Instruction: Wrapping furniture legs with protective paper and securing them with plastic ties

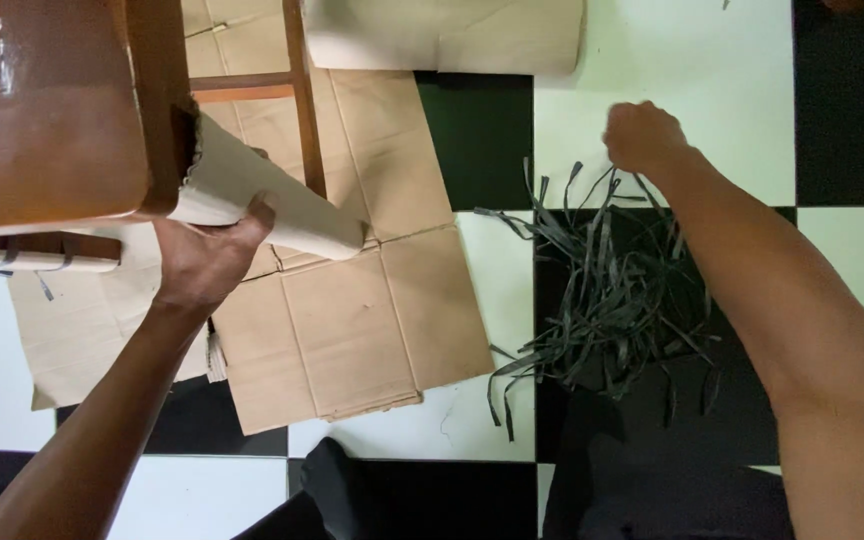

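My left hand point(210, 252) grips a chair leg wrapped in pale cardboard point(282, 205), which slants down to the right from under the brown wooden chair seat point(42, 110). My right hand point(642, 135) reaches out over a heap of black strips point(607, 290) on the floor, fingers closed around the upper ends of a few strips. The strips spread out in a loose fan below that hand.
Flattened brown cardboard point(352, 320) lies on the black-and-white tiled floor point(692, 60) under the chair. Another cardboard piece point(442, 35) sits at the top. A second wrapped leg point(32, 260) shows at the left. My dark-clothed knee point(332, 490) is at the bottom.
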